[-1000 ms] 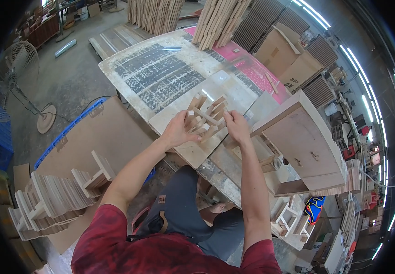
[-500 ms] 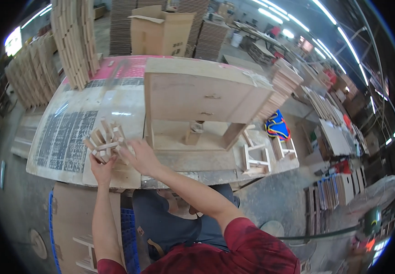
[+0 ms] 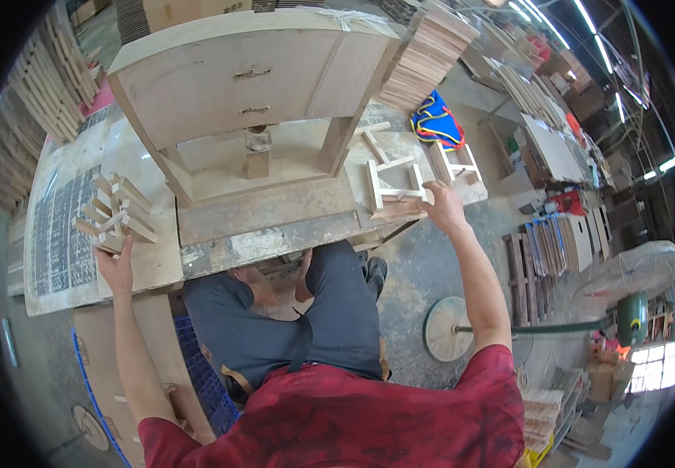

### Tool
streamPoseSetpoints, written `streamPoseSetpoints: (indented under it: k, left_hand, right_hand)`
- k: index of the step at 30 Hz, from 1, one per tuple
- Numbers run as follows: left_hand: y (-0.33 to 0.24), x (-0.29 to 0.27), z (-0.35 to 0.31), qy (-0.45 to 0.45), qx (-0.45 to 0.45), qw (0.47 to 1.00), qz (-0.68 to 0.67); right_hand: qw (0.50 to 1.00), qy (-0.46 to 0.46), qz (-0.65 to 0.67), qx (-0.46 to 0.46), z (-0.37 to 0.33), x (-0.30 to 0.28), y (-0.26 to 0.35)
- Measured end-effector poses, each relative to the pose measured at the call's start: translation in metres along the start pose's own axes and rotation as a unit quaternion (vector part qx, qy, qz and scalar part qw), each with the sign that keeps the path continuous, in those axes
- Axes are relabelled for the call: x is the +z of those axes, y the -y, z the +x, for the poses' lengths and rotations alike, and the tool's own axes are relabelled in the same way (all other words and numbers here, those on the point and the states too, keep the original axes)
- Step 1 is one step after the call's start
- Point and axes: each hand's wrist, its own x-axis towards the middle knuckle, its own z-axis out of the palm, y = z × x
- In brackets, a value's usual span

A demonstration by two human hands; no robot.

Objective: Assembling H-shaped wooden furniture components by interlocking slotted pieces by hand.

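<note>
At the left of the workbench stands a cluster of small pale wooden frames (image 3: 119, 212), their bars crossing one another. My left hand (image 3: 116, 269) is closed around the near lower end of this cluster, thumb on its right side. Far to the right, my right hand (image 3: 444, 209) reaches a flat H-shaped wooden frame (image 3: 396, 192) by the bench's front edge. Its thumb and fingers close at the right leg of that frame; the exact contact is partly hidden. A second wooden frame (image 3: 457, 169) lies just beyond this hand.
A large wooden cabinet (image 3: 228, 86) with two handles stands mid-bench, a wooden block (image 3: 258, 160) in its opening. Behind the frames are a blue cloth with red and yellow edging (image 3: 437, 123) and stacked boards (image 3: 423, 58). A green fan (image 3: 632, 312) stands at right.
My right hand has left the cluster at the left and crossed to the frame at the right. My left hand stays at the cluster. The view has shifted to the right.
</note>
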Motion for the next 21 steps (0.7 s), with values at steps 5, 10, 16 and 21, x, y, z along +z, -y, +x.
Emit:
streamPoseSetpoints:
  k: [5,10,16,21]
  left_hand:
    - [-0.022,-0.068,-0.056,-0.023,-0.045,0.984,0.173]
    - [-0.113,-0.165,-0.144,-0.004,-0.177,0.906,0.385]
    - [-0.101,-0.214,-0.222,-0.019,-0.392,0.882,0.261]
    - [-0.058,-0.203,-0.246,0.056,-0.325,0.804,0.495]
  right_hand:
    - [0.986,0.161,-0.014,-0.036,0.025,0.052,-0.015]
    - [0.979,0.192,-0.035,-0.058,0.040,0.072,-0.056]
    - [0.941,0.243,0.055,-0.228,0.074,0.067,-0.093]
    - [0.953,0.225,0.046,-0.200,0.060,0.062,-0.107]
